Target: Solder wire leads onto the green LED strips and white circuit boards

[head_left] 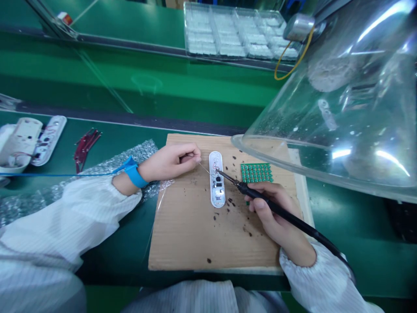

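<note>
Head view: from beside the bench, a white pill-shaped plastic circuit module (pixel 216 191) lies on a brown corrugated cardboard sheet (pixel 185 230), near its far edge, with its long axis running almost straight from near to far. The person's left hand (pixel 167 163) is the closer of the two, just left of the module's far end. Its fingertips (pixel 195 153) are pinched around a thin silver solder wire (pixel 204 168), which slants right toward the module's left edge. The right hand (pixel 272 213) comes in from the near right, its fingers clenched around a black soldering iron (pixel 244 188) whose metal tip meets the far end of the module. That end shows fine red wires, and dark components sit along its middle. Dark specks litter the cardboard. A green perforated circuit-board panel (pixel 256 173) lies to the right of the module, under a clear plastic dome (pixel 342 108). A blue wrist strap (pixel 133 171) circles the left wrist, over bubble wrap (pixel 140 152). A bundle of red wires (pixel 85 145) and white plastic housings (pixel 19 143) lie further left.
</note>
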A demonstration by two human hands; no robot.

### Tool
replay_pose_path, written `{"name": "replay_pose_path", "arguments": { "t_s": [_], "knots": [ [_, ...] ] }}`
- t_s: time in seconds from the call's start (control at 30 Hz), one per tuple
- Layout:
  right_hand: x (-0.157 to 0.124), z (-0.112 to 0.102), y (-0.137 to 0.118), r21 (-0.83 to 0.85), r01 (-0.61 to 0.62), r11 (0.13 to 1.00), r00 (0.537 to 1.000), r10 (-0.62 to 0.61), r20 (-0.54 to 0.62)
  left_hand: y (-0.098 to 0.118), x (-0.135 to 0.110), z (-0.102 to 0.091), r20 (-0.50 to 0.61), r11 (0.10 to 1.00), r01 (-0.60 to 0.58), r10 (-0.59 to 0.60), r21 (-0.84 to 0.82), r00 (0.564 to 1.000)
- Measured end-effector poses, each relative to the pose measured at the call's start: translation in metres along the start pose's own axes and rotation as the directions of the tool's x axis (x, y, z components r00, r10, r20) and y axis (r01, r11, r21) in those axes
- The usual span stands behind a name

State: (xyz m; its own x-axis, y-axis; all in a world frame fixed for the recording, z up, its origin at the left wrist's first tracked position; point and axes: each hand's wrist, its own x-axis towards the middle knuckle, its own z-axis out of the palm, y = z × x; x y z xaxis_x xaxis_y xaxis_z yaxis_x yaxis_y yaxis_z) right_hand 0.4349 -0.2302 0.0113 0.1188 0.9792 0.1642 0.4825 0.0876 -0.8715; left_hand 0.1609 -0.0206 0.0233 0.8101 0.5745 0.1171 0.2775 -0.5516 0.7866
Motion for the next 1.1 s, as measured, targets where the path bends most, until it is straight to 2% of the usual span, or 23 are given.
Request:
{"name": "replay_pose_path", "arguments": {
  "t_s": [0.73,1.1],
  "knots": [
    [0.007,0.001,-0.013,-0.097,0.059,0.993,0.998,-0.060,-0.005,0.000,0.000,0.001,-0.009,1.000,-0.018,0.018,0.005,1.000],
    [0.007,-0.001,-0.014,-0.094,0.047,0.994,0.999,-0.045,0.022,0.005,0.001,-0.001,-0.001,1.000,-0.016,0.016,0.006,1.000]
  ]
}}
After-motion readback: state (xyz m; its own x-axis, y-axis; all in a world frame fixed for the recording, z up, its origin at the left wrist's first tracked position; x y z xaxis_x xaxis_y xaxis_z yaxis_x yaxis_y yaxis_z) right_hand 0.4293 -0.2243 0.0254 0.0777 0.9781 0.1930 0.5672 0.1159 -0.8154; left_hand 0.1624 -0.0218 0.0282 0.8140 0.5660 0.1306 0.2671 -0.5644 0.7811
